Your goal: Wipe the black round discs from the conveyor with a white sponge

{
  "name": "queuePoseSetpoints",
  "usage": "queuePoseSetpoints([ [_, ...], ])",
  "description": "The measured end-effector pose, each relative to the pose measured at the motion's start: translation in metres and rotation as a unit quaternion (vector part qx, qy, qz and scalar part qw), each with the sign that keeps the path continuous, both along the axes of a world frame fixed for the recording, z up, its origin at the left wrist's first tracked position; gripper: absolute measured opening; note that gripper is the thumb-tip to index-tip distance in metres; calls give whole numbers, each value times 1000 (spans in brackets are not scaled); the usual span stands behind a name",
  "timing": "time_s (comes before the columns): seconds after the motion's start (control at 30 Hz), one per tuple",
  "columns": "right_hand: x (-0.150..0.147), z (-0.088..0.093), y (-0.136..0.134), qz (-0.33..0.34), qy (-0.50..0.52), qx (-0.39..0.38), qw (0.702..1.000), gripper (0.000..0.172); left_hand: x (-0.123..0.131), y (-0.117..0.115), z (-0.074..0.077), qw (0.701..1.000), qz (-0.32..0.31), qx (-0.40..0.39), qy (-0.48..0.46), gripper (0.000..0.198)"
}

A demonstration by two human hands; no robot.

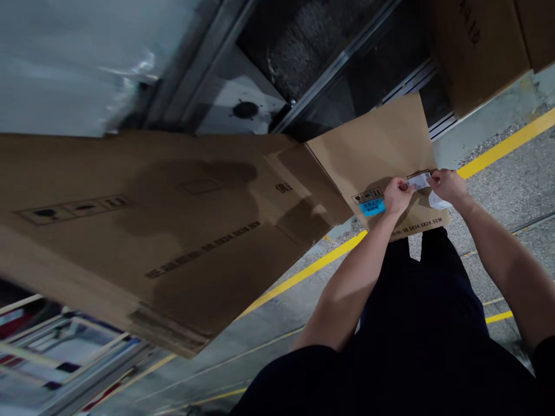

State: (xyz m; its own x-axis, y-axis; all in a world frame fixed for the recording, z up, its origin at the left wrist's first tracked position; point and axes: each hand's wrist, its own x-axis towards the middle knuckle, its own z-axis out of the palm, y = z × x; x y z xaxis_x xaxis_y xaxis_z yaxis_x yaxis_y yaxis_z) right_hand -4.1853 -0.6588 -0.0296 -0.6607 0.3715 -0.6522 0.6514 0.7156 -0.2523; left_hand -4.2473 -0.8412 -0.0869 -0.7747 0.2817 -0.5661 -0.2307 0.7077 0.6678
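A white printed label [418,181] lies against a brown cardboard sheet or flap [376,141], partly over a printed outline. My left hand [398,195] pinches the label's left end, fingers closed. At its right end my right hand [449,186] is also closed, thumb and fingers gripping the edge. Another white piece of paper [439,201] hangs just below my right hand; whether it is attached to the label I cannot tell. To the left of my left hand, a blue sticker [372,207] sits on the cardboard under black handling symbols.
A stack of flattened cardboard boxes [195,202] spreads across the left. Metal framing [342,55] runs behind it, and a cardboard box [481,52] stands at the upper right. Yellow lines [507,144] mark the floor. A blurred rack [65,352] is at the lower left.
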Motion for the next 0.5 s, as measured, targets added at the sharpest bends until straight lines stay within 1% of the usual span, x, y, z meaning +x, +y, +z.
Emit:
queuePoseSetpoints([
  [0.1, 0, 1, 0, 1, -13, 9, 1000, 39, 2, 2, 0, 999, -16, -29, 22, 27],
  [0.17, -1, 0, -1, -3, -20, 16, 1000, 41, 3, 4, -2, 998, -25, -44, 24, 26],
  [0.3, -3, 2, -1, -22, -34, 38, 998, 45, 2, 5, -4, 997, -47, -53, -2, 20],
  [0.4, -3, 5, 4, -30, -51, 76, 995, 56, 2, 5, -2, 996, -67, -64, -8, 17],
  [0.5, -3, 6, 9, -52, -55, 80, 994, 71, 4, 5, 4, 992, -95, -82, 19, 17],
])
